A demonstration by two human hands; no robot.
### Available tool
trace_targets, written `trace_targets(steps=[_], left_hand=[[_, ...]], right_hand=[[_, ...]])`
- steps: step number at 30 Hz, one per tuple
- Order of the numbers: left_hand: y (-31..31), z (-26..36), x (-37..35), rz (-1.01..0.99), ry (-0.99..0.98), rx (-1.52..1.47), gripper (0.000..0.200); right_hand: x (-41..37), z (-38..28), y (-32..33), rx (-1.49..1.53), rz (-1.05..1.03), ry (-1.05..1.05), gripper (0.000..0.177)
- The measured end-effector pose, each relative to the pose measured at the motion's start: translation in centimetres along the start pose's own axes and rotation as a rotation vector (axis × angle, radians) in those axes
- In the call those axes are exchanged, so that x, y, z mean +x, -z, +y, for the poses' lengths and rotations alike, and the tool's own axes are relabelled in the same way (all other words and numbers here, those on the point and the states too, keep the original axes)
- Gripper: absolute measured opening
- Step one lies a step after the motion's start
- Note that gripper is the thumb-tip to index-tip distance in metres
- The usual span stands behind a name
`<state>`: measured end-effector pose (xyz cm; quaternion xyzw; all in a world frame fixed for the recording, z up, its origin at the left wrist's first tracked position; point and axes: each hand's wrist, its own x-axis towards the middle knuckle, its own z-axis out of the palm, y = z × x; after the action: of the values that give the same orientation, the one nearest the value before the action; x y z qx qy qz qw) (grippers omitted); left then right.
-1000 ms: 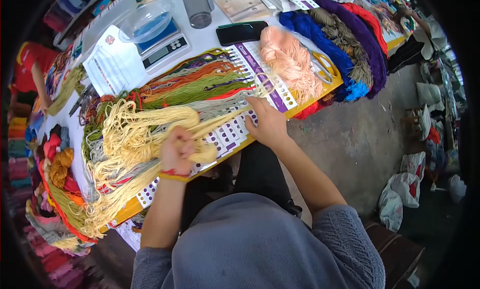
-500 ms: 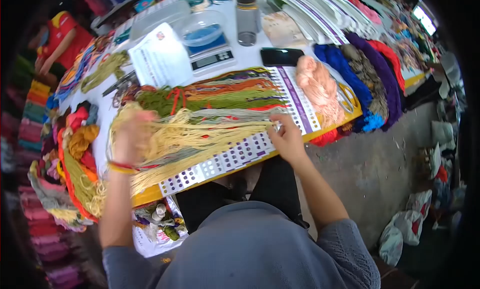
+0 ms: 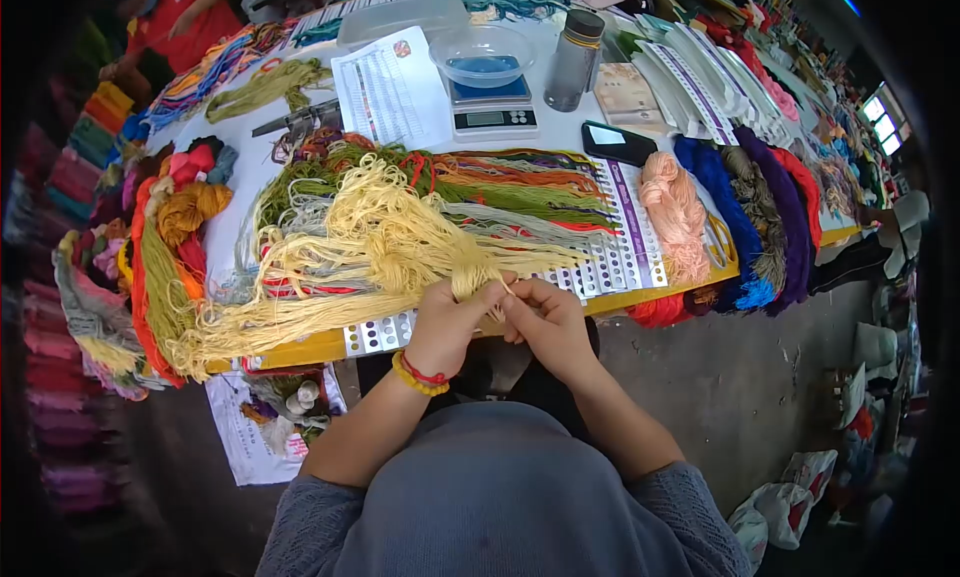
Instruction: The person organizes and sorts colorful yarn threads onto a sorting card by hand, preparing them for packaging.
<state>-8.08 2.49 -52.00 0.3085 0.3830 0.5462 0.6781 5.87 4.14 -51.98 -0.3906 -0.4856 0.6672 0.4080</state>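
A large bundle of pale yellow thread (image 3: 390, 227) lies loosely over the threads at the table's front edge. My left hand (image 3: 450, 322) is closed round its right end, with a red and a yellow band on the wrist. Touching it, my right hand (image 3: 545, 322) pinches a few strands of the same yellow thread. Behind them, green, orange and grey threads (image 3: 520, 192) run in rows to a white card with holes and a purple stripe (image 3: 628, 217). Another punched card (image 3: 380, 334) shows under the yellow thread.
A scale (image 3: 495, 119) bears a clear bowl (image 3: 483, 57), beside a printed sheet (image 3: 390, 89) and a bottle (image 3: 574, 62). A phone (image 3: 618, 143), pink yarn (image 3: 672, 212) and blue yarn (image 3: 715, 192) are at right. A person in red (image 3: 190, 17) is at upper left.
My left hand has moved right from the yellow bundle's left part, and my right hand has come left to meet it. The yellow thread is now gathered in a heap. The view has shifted.
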Motion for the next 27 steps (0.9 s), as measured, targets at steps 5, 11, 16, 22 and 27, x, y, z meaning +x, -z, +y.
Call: trace_targets(steps=[5,11,16,22,27], left_hand=[[-0.3,1.0,-0.8,0.044,0.023,-0.128,0.024],[0.0,0.6,-1.5,0.012,0.064,-0.21,0.024],[-0.1,0.2,-1.8,0.033,-0.043,-0.09,0.015],[0.1,0.8,-1.8,0.062,0.053,-0.285,0.017],[0.2,0.9,-1.8,-0.014,0.061,-0.291,0.014]], right_hand=[[-0.7,0.4,0.3,-0.059,-0.008,0.007,0.01],[-1.2,0.6,-0.3,-0.017,-0.009,0.027,0.011],[-1.7,0.5,-0.4,-0.048,-0.021,0.003,0.011],[-2.0,0.4,-0.2,-0.046,-0.016,0.002,0.013],[-1.8,0.1,-0.6,0.056,-0.04,0.012,0.011]])
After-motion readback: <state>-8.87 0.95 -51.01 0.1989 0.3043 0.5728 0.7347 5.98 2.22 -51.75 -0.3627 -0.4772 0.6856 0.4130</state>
